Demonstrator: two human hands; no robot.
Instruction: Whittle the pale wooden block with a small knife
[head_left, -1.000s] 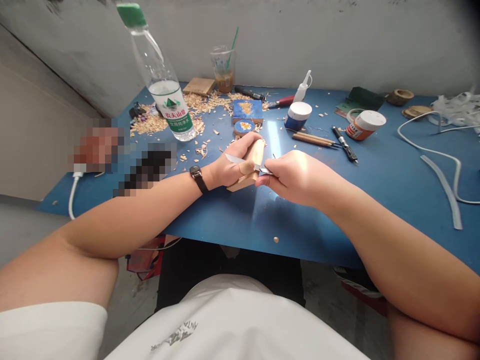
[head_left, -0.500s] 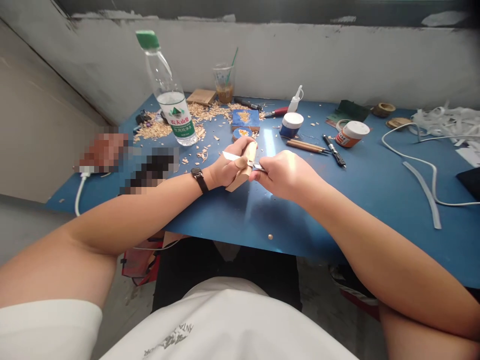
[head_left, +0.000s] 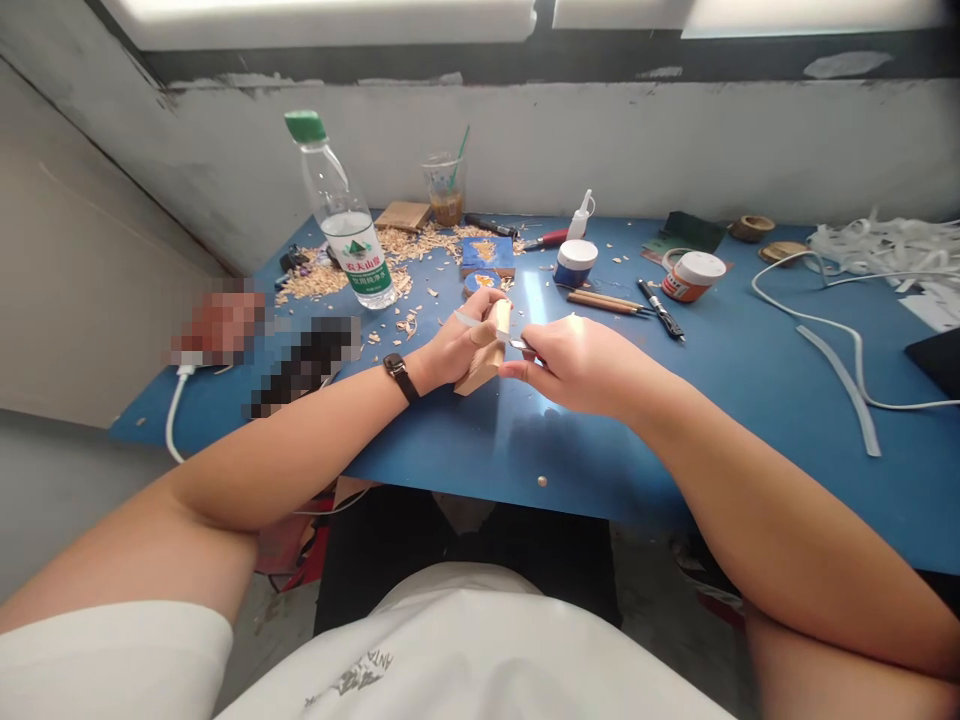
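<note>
My left hand (head_left: 474, 328) is wrapped around a small pale wood block (head_left: 481, 370), held tilted above the table. A shaped upper end of the block shows past the thumb. My right hand (head_left: 574, 360) grips a carving knife (head_left: 517, 345), its handle mostly hidden in the fist. The metal lies against the right side of the block. A pale flat strip (head_left: 468, 319) shows by my left thumb, in line with the knife; I cannot tell whether it is the same blade. My right thumb reaches toward the block's lower part.
On the blue table (head_left: 420, 450) stand a water bottle (head_left: 360, 260), a plastic cup (head_left: 444, 190), a blue jar (head_left: 575, 264) and an orange jar (head_left: 691, 277). Wood shavings (head_left: 322, 280) are scattered at the left. Pencil-like tools (head_left: 607, 303), a black pen (head_left: 660, 310) and a white cable (head_left: 855, 330) lie right.
The view has tilted up a little, so things sit lower in it. My right hand has turned slightly, and its thumb is stretched out further beneath the knife.
</note>
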